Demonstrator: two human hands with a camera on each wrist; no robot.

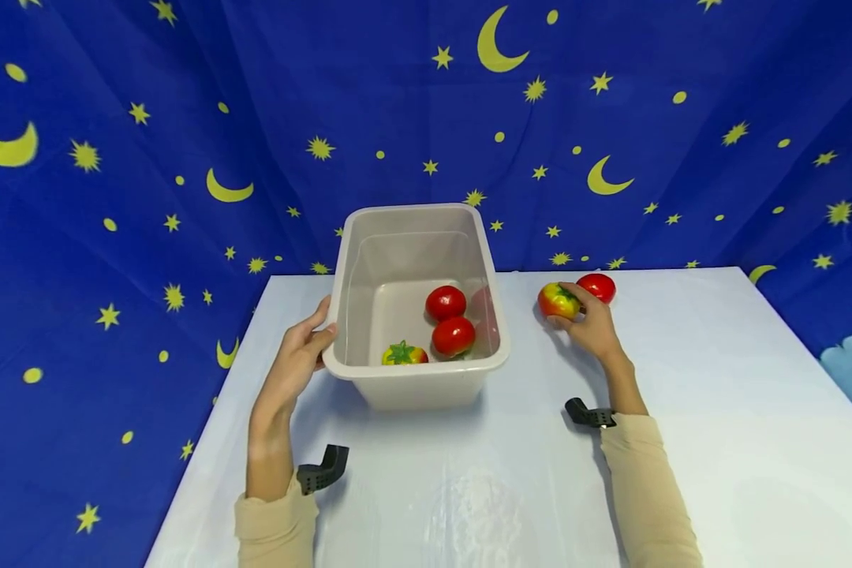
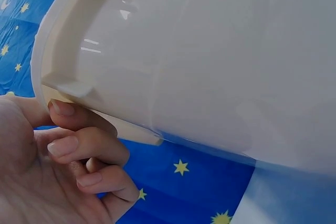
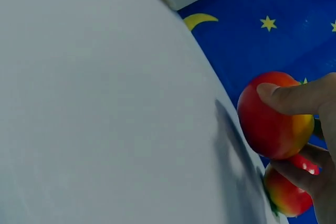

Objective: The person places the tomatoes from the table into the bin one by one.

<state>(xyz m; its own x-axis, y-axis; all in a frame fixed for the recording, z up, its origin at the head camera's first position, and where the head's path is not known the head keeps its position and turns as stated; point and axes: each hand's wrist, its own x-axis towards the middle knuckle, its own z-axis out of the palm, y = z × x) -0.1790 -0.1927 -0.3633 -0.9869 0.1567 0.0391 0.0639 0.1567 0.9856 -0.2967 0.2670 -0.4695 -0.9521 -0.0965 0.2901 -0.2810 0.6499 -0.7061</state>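
Note:
A beige plastic bin (image 1: 426,390) stands on the white table (image 1: 468,489). Inside it lie two red tomatoes (image 1: 446,303) (image 1: 454,336) and a yellow-red one (image 1: 405,354) with a green calyx. My left hand (image 1: 304,353) grips the bin's left rim; in the left wrist view its fingers (image 2: 79,145) curl under the bin's lip (image 2: 58,85). To the right of the bin, my right hand (image 1: 591,322) holds a yellow-red tomato (image 1: 558,300) on the table. The right wrist view shows that hand's thumb (image 3: 294,97) pressed on this tomato (image 3: 270,119). A red tomato (image 1: 598,286) lies just behind it.
A blue cloth (image 1: 397,118) with yellow stars and moons hangs behind the table and drops past its left edge. Bare tabletop stretches in front of the bin and out to the right.

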